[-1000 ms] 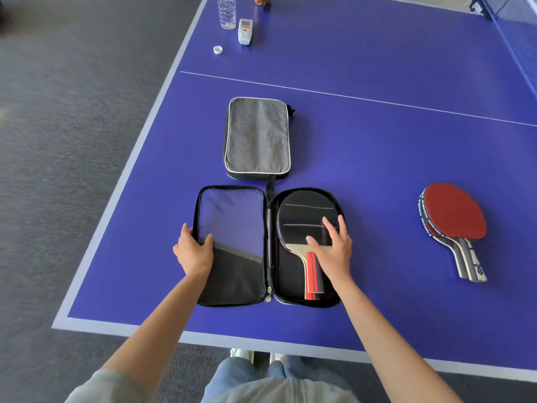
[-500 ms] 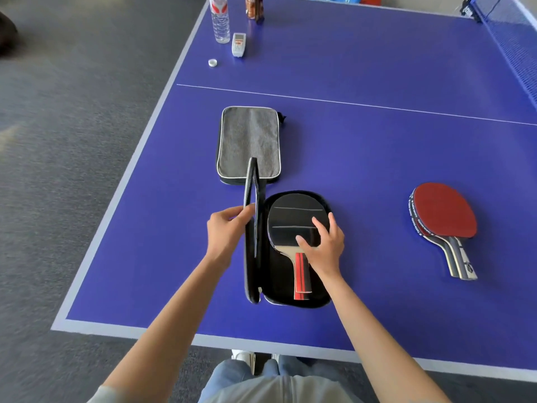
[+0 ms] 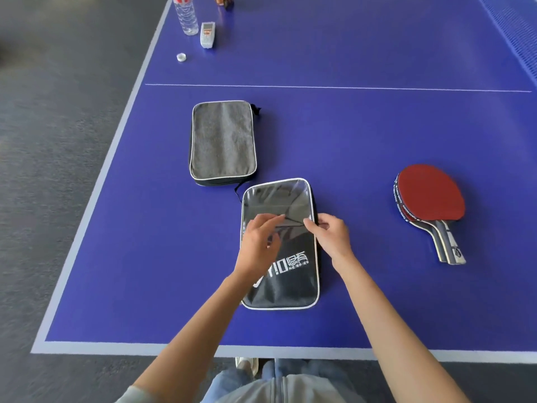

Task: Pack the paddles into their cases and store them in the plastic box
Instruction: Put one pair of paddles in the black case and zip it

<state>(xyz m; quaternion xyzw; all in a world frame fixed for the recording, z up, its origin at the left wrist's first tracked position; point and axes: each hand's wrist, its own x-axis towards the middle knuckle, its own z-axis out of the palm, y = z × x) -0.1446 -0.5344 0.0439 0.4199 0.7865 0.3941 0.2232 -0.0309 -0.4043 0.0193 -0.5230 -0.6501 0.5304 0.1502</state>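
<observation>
A black paddle case (image 3: 286,283) with a clear window and white lettering lies folded shut on the blue table near me. The paddle inside it is hidden. My left hand (image 3: 258,242) lies over the lid with its fingers pinched at the window. At the case's right edge, my right hand (image 3: 331,237) grips the rim. A second, grey case (image 3: 222,141) lies closed just beyond. Stacked paddles (image 3: 430,196) with a red face on top rest to the right, handles toward me. No plastic box is in view.
At the far left corner of the table (image 3: 348,126) stand a water bottle (image 3: 184,13), a small white device (image 3: 207,34) and a bottle cap (image 3: 181,57). The net (image 3: 517,33) runs along the far right. The table's near edge (image 3: 261,350) lies just below the case.
My left hand has swung the open lid over to the right and down, so the case now lies shut over the paddle. My right hand came off the paddle to the case's right edge.
</observation>
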